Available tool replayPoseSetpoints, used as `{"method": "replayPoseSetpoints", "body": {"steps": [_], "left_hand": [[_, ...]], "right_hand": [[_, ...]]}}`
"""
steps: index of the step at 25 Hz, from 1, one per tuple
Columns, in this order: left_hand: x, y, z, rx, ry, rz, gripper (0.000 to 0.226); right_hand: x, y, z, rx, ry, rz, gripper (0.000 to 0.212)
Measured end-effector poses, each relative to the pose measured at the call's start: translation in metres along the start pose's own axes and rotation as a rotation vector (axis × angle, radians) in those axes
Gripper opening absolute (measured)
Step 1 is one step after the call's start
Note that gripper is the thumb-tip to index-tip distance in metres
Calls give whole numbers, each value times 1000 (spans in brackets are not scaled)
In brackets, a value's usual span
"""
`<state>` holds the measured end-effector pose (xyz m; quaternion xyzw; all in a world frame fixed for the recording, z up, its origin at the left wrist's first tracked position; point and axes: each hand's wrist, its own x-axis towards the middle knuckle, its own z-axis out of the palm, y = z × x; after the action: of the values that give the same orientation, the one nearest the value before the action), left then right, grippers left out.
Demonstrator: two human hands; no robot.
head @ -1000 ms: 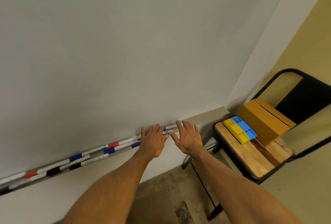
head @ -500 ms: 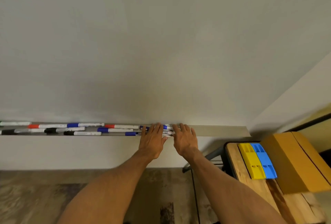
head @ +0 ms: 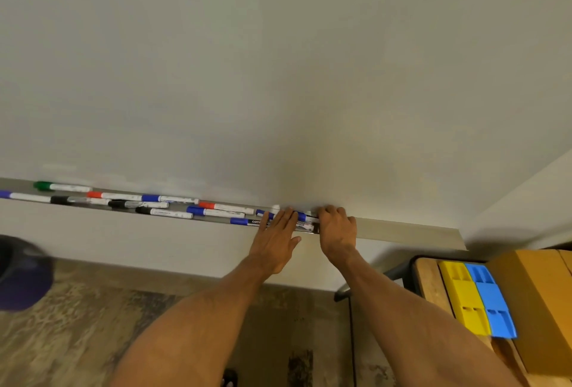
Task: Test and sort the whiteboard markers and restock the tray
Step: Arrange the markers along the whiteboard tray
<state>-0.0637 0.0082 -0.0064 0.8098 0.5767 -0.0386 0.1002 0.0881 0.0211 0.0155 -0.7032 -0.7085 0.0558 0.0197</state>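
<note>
My left hand [head: 275, 233] flat, fingers straight on the markers [head: 246, 222] in the tray [head: 402, 233] | my right hand [head: 337, 227] at its 3 o'clock, fingers curled over marker ends, grip unclear

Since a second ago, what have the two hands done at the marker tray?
The right hand has gone from flat, straight fingers to fingers curled round the ends of the markers beside it, taking hold. The left hand stays flat on the same markers. The other markers along the tray lie as before; only the view shifted.
</note>
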Motion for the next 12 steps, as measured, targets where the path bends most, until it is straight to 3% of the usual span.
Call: {"method": "replayPoseSetpoints", "body": {"steps": [7,12], "left_hand": [[3,8,-32,-121,238,-1,59],[-3,-3,-50,-24,213,8,33]], "right_hand": [[-10,8,-19,92,115,-103,28],[-20,1,-31,197,143,-241,20]]}}
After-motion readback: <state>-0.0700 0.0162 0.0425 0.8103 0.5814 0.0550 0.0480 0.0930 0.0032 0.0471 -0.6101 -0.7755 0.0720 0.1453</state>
